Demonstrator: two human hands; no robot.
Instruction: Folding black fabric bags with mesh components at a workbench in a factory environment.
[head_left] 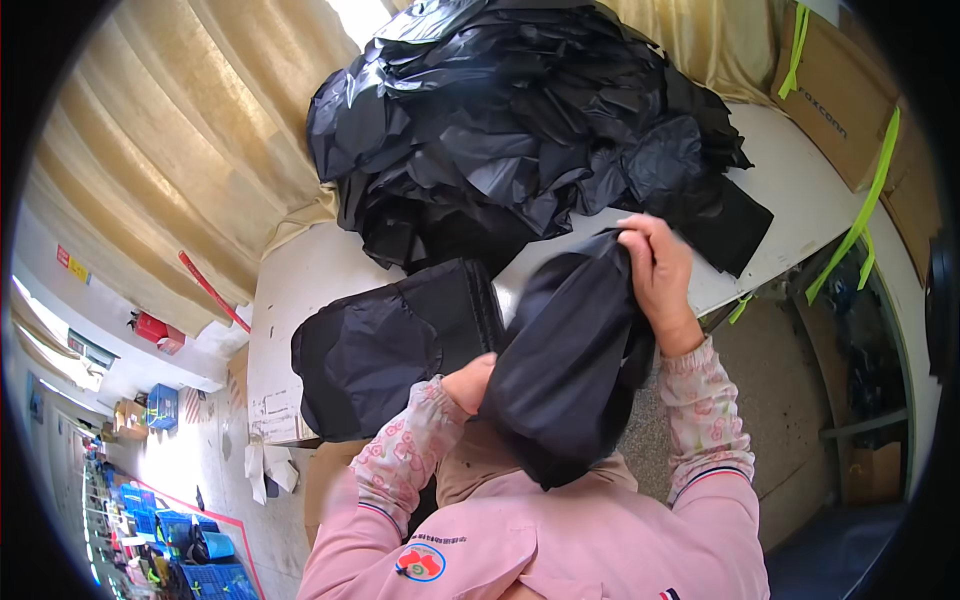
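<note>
A black fabric bag (570, 365) hangs bunched and partly opened out in front of my chest, slightly blurred by motion. My right hand (658, 280) pinches its upper right edge between thumb and fingers. At the bag's left side is my left hand (472, 383); its fingers disappear behind or into the cloth, so their grip is hidden. To the left on the white table (275, 345), flat black fabric pieces (390, 345) lie with a ribbed strip along their right edge. A large heap of shiny black fabric pieces (520, 130) covers the table's far part.
Beige curtains (170, 130) hang behind the table. Cardboard boxes (840, 110) with yellow-green straps stand at the right. A red rod (213, 290) leans by the table's left edge. Blue crates (165, 525) sit on the floor at lower left.
</note>
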